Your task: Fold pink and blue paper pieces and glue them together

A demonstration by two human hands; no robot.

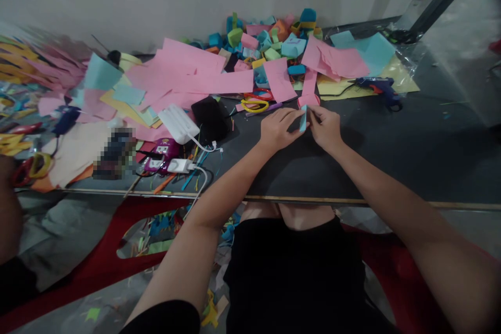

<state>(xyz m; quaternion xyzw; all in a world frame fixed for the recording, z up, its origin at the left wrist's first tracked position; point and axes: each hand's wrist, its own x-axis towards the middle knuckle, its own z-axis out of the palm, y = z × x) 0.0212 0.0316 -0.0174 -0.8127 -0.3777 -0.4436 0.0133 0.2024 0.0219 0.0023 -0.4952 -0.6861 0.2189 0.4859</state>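
A small light-blue piece of paper [303,119] stands on edge between my two hands, above the dark table [376,156]. My left hand [279,128] pinches it from the left, thumb below and fingers above. From the other side my right hand [324,126] grips its right edge with curled fingers. Just beyond the fingertips lies a rounded pink paper piece [309,100]. Scissors with yellow and red handles [255,105] rest to the left of my left hand, close to a pink sheet [279,79].
Folded coloured paper pieces [270,42] are heaped by the wall. A blue glue gun [379,88] lies at the right. A white power bank [179,123], a black pouch [210,119] and a purple power strip [161,155] sit left. Another person's arm [8,209] is at far left.
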